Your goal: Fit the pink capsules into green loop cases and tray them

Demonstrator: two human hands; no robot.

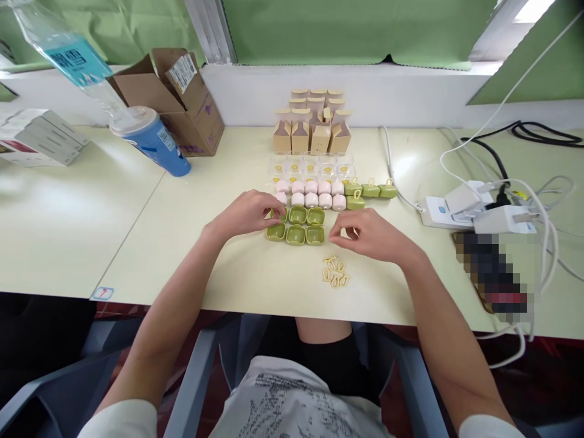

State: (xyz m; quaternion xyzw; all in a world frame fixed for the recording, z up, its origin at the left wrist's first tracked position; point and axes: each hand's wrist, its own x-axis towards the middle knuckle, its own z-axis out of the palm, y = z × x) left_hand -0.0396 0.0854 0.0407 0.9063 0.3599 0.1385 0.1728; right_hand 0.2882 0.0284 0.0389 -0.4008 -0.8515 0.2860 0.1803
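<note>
Several small open green cups (pixel 296 235) stand in two rows in front of me. My left hand (pixel 253 213) reaches over the left end of these rows, its thumb and fingers curled around the back left green cup (pixel 281 215) and partly covering it. Just right of the cups, my right hand (pixel 365 233) hovers low with thumb and index finger pinched together; anything between them is too small to make out. Below it lies a loose cluster of pale yellow loops (pixel 335 271). Green pieces with loops on top (pixel 370 190) sit behind my right hand.
Pale pink rounded pieces (pixel 311 201), clear plastic pieces (pixel 310 165) and open cardboard boxes (pixel 300 137) line up behind the cups. At left are a blue cup (pixel 157 146) and a carton (pixel 191 115). A power strip (pixel 438 213) with cables and a blurred phone (pixel 493 274) lie right.
</note>
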